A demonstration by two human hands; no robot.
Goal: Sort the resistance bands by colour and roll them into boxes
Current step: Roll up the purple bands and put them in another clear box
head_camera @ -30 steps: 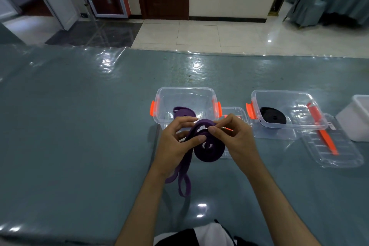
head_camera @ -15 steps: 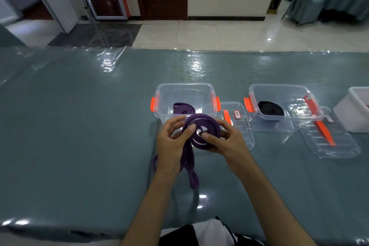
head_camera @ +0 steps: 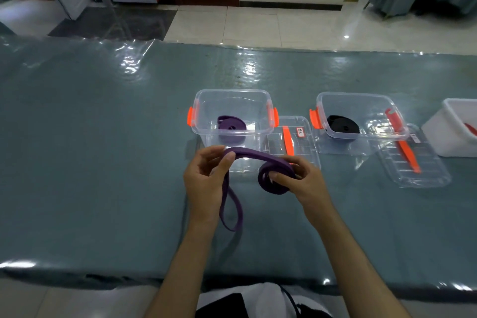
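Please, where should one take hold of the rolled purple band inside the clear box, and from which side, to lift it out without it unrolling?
Probably come from above through the box's open top and pinch the rolled purple band across its outer edges. It lies flat on the floor of the box, walled on every side, and squeezing the coil across should keep its turns together.

Two purple bands [head_camera: 254, 160] [head_camera: 231, 124], one black band [head_camera: 342, 124]. Two clear boxes [head_camera: 233, 95] [head_camera: 361, 100], two lids [head_camera: 300, 142] [head_camera: 415, 162], one white tub [head_camera: 454, 131].

The white bin [head_camera: 456, 126] and its red contents run off the right edge.
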